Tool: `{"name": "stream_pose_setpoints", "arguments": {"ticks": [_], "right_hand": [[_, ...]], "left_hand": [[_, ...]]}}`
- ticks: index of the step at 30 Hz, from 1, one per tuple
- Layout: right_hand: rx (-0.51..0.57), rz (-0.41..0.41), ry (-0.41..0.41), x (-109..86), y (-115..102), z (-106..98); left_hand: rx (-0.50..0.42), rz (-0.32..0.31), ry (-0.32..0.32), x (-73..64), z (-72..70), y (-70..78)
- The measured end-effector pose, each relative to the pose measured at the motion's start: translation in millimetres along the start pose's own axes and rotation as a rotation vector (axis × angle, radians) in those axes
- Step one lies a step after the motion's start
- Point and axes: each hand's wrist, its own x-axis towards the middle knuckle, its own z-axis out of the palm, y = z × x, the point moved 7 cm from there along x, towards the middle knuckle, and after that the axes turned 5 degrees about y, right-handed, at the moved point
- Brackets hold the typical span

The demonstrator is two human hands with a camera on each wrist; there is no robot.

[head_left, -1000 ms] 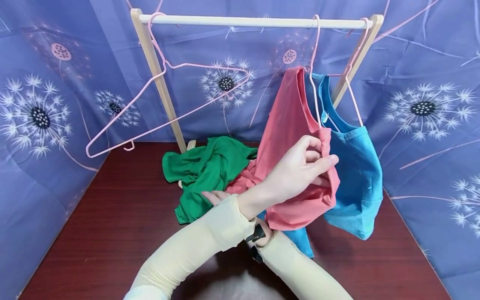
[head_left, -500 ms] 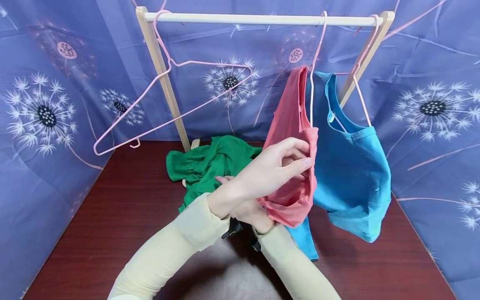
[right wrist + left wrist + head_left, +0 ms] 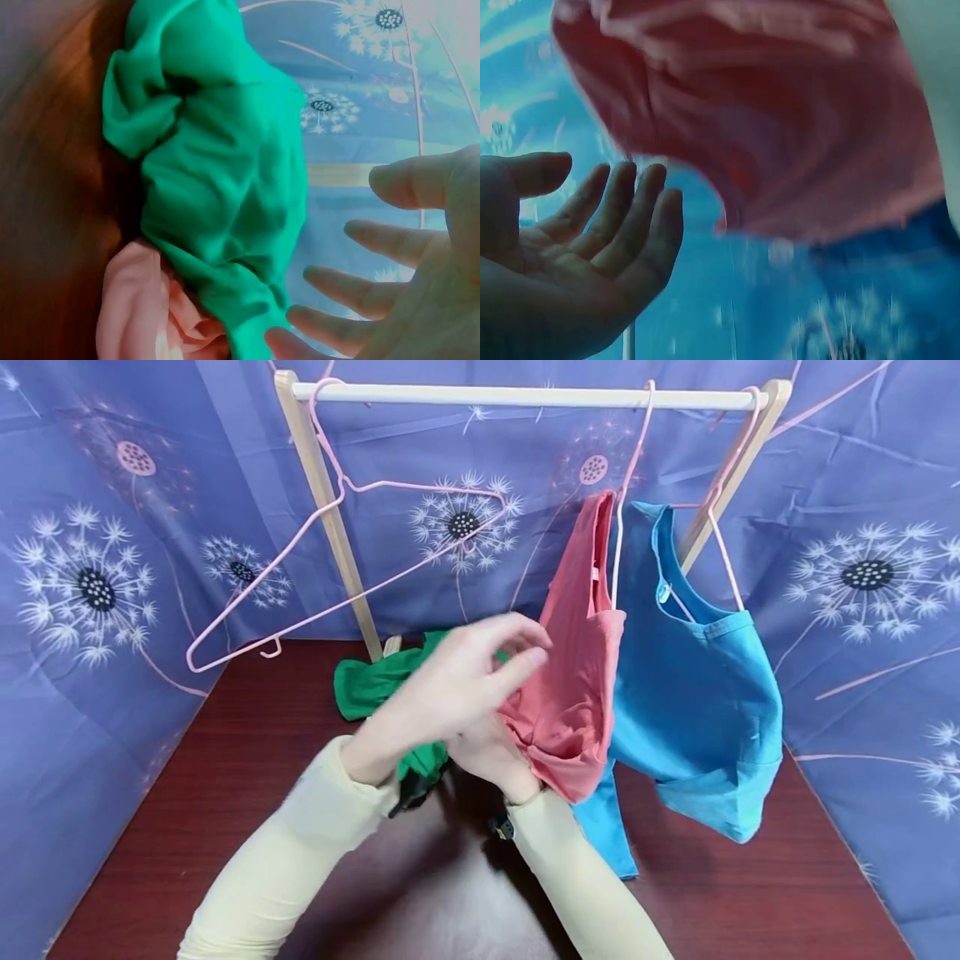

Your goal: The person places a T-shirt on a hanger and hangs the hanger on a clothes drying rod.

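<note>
A dandelion-print blue curtain (image 3: 847,452) hangs behind a reddish-brown tabletop (image 3: 247,735).

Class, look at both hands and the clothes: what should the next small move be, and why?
Probably take hold of the green garment with the right hand. It lies crumpled on the table, close to that hand, while the leftmost pink hanger hangs bare. The red garment and blue garment hang from the rail, and the left hand appears to hold nothing.

right fingers (image 3: 391,241) hidden from head view behind blurred left hand (image 3: 457,672)
</note>
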Motion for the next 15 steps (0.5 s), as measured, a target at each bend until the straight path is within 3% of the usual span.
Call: {"name": "stream_pose_setpoints", "arguments": {"ticks": [1, 3, 9, 15], "right_hand": [[0.043, -0.138, -0.047, -3.7, -2, 4], [0.37, -0.013, 0.036, 6.6, 5, -1], [0.325, 0.061, -0.038, 26.8, 11, 2], [0.244, 0.045, -0.055, 42.7, 11, 3]], "left_hand": [[0.043, 0.005, 0.039, -1.0, -11.0, -3.7], [0.115, 0.011, 0.118, -3.2, -33.8, -12.1], [0.333, -0.033, 0.357, -16.4, -101.8, -33.0], [0.471, -0.082, 0.477, -32.4, -144.7, -48.6]]}}
